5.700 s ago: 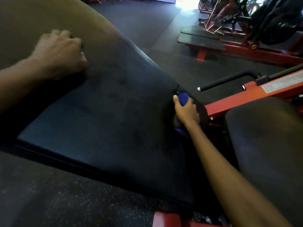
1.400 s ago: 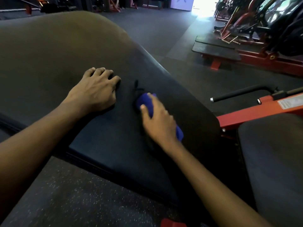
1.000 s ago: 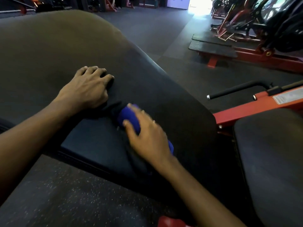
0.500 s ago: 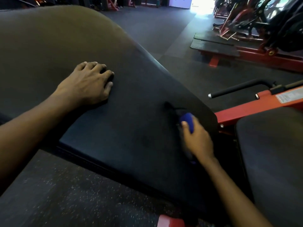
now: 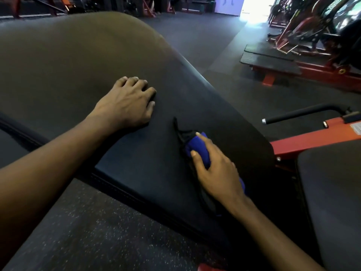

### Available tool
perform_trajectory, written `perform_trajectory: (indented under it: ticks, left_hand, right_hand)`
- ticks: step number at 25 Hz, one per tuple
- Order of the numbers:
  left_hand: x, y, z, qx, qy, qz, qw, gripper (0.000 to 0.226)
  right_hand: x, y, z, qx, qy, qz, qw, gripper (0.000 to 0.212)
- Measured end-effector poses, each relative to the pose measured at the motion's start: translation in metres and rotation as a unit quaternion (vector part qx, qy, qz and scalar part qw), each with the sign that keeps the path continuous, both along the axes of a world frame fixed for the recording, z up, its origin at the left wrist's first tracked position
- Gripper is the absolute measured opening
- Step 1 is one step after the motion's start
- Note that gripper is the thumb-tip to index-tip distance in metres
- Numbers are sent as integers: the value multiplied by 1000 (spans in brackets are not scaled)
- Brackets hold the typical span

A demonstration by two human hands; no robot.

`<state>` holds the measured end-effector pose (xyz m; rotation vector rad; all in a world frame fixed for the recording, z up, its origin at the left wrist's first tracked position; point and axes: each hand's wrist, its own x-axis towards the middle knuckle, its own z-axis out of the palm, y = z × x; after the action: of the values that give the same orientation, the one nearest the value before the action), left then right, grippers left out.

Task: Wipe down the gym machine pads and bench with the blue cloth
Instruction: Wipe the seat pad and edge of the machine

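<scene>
Cloth (image 5: 197, 151) on pad (image 5: 136, 169), R of L hand (image 5: 127, 106)

I see a broad black pad (image 5: 82, 61) sloping over the speckled floor (image 5: 97, 231). On it rest the left hand (image 5: 125, 106), knuckles bent, and the cloth (image 5: 197, 151), gripped under the right hand (image 5: 216, 173).

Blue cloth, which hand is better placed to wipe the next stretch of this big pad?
Right. The right hand grips the blue cloth and presses it on the pad. The left hand rests on the pad, holding nothing, probably bracing.
</scene>
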<state>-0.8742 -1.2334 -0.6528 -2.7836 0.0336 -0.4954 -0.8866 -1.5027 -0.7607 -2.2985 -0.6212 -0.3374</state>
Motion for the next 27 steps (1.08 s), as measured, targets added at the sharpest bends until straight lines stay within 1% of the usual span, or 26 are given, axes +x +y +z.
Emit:
perform_trajectory:
  ticks: [1,3,6,7,8,9,10,12,14,15,16,19,21,23,27]
  left_hand:
    - [-1,-1,0,2,1,2,1000,51]
    - [-3,-1,1,4,5,4,1000,56]
    - [-2,0,1,1,8,8,1000,51]
    - [-2,-1,1,1,8,9,1000,50]
    - [-2,-3,0,2,8,10,1000,51]
    - [-2,-3,0,3,10,11,1000,52]
    - [-1,-2,0,5,10,12,1000,55]
    - [-1,-2,0,4,8,14,1000,58]
    - [0,-2,1,0,10,17,1000,59]
    - [0,-3,1,-2,15,18,1000,60]
    - [0,-2,1,-5,20,18,1000,60]
    - [-3,-3,5,-16,22,21,999,61]
    - [-4,-4,3,-21,18,24,999,58]
    - [-3,-2,0,-22,16,20,999,55]
    - [1,-1,-1,-28,24,18,999,53]
  right_hand:
    - [19,6,3,4,1,-17,1000,53]
    - [73,24,8,-2,33,-81,996,51]
    - [153,44,24,8,110,-189,976,50]
    - [171,54,31,9,127,-208,970,50]
    - [182,67,40,1,133,-205,970,50]
    - [186,85,48,-11,122,-183,975,51]
    - [185,107,59,-22,92,-144,985,51]
    - [173,151,82,-24,3,-34,999,51]
    - [179,181,100,-12,-63,56,996,50]
    - [192,188,106,0,-68,68,995,51]
    - [210,189,109,14,-56,58,997,53]
    - [271,179,99,44,10,-52,998,51]
    - [297,166,85,70,43,-100,992,49]
    - [304,146,70,75,66,-141,985,52]
    - [283,64,29,54,113,-231,965,50]
